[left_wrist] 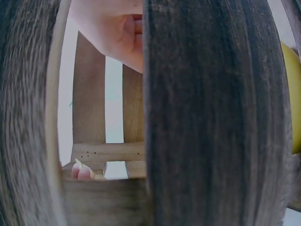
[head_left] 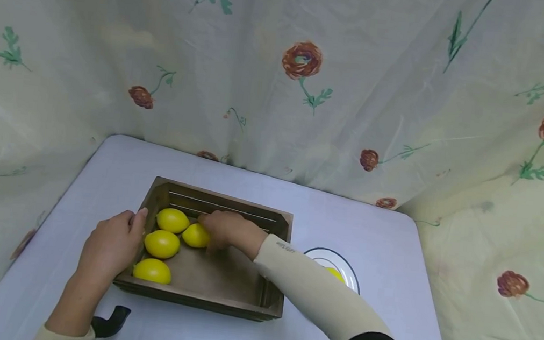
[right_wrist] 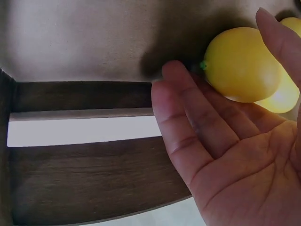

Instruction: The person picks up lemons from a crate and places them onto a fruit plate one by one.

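My left hand grips the left side of a brown wooden crate, its thumb up at the rim. Inside the crate lie several yellow lemons, three of them in a column along the left wall, among them the middle lemon. My right hand reaches in beside another lemon, right of that column. In the right wrist view its fingers are extended and slightly bent, next to the lemon, not closed round it. Slats of the crate fill most of the left wrist view.
A white plate with a dark rim stands right of the crate, partly behind the right sleeve; something yellow lies on it. The white-covered table backs onto a flowered curtain. A black curved piece sits at the left wrist.
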The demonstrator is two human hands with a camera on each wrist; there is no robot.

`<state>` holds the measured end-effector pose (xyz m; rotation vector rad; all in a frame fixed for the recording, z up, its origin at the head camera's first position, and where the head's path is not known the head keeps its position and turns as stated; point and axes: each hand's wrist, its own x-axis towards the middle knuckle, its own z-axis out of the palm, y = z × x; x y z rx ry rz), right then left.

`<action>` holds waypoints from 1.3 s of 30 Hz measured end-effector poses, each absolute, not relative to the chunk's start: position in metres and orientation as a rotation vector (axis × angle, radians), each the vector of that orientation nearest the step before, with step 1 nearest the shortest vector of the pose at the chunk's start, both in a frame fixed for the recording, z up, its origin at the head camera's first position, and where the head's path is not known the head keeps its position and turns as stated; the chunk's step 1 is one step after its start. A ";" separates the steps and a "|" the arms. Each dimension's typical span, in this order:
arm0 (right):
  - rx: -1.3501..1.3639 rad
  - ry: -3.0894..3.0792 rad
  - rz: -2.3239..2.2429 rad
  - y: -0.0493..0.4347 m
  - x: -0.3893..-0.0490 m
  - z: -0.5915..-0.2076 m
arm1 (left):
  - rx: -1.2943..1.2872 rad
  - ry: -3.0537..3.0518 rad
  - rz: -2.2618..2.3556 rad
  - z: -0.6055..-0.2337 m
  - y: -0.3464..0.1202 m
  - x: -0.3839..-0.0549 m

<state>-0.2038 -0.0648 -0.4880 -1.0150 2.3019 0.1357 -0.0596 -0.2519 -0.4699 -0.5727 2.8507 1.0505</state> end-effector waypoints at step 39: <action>-1.122 2.368 0.271 -0.071 -0.198 -0.492 | -0.582 2.859 1.067 -0.470 -0.251 -0.058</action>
